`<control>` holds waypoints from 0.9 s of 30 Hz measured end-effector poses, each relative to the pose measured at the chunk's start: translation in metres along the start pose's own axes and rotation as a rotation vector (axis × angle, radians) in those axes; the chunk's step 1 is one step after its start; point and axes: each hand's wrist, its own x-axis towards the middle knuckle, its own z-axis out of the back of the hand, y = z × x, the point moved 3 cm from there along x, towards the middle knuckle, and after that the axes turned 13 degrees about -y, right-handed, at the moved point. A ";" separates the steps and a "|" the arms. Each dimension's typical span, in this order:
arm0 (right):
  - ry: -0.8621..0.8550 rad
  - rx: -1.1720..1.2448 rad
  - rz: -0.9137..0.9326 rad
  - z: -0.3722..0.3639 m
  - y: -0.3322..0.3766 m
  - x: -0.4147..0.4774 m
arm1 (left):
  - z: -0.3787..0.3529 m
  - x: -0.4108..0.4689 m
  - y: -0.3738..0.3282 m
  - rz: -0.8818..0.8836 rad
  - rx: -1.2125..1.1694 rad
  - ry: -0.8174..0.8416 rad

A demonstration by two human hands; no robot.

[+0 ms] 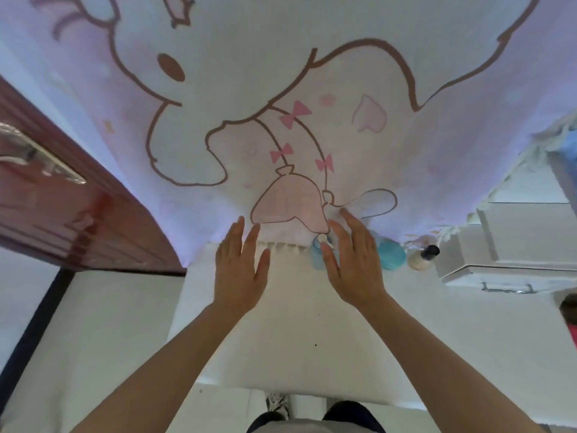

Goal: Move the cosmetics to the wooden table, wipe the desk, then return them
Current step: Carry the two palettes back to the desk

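Dark trouser legs (pixel 352 410) and one shoe (pixel 276 401) at bottom edge; person stands square to the white desk (pixel 296 323), both forearms stretched forward over it.

Left hand (pixel 240 270): palm down, fingers straight and slightly spread, holds nothing. Fingertips reach the fringed hem of the cartoon cloth (pixel 281 89) hanging behind the desk; contact with it cannot be told.

Right hand (pixel 356 264): also flat and spread, nothing gripped. It hovers over the pale blue bottle (pixel 317 259), thumb beside its white cap (pixel 323 238). Touching or just clear, not certain.

Cosmetics sit in a row at the desk's far edge, under the cloth hem: pale blue bottle, then a teal jar (pixel 392 256) just right of the hand, then a cream bottle with black cap (pixel 420 259). All upright, close together.

Judgement: first step, clearing the desk; nothing lifted yet. Next move calls for the right fingers to curl round the pale blue bottle, the left free to take a second item. The wooden table is not in view, so a turn away from the desk is likely needed.

Also noted: reddish door (pixel 62 214) with metal handle (pixel 40 157) at left, white drawer unit (pixel 515 245) at right
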 end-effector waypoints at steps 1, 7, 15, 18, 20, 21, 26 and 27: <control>0.022 0.034 0.062 -0.008 0.016 -0.002 | 0.019 -0.006 0.009 -0.009 0.062 -0.040; 0.198 0.194 0.401 -0.052 0.137 0.005 | 0.156 -0.058 0.070 0.217 0.508 -0.175; 0.276 0.367 0.727 -0.099 0.396 -0.021 | 0.363 -0.184 0.175 0.608 0.868 -0.328; 0.308 0.411 0.828 -0.117 0.508 -0.059 | 0.443 -0.246 0.217 0.704 0.941 -0.374; 0.367 0.445 0.887 -0.125 0.580 -0.094 | 0.491 -0.293 0.246 0.785 0.986 -0.384; 0.391 0.462 0.922 -0.128 0.614 -0.114 | 0.513 -0.317 0.259 0.821 1.008 -0.391; 0.515 0.547 1.073 -0.135 0.748 -0.211 | 0.584 -0.416 0.312 0.989 1.065 -0.387; 0.540 0.562 1.111 -0.138 0.768 -0.229 | 0.592 -0.433 0.321 1.028 1.075 -0.387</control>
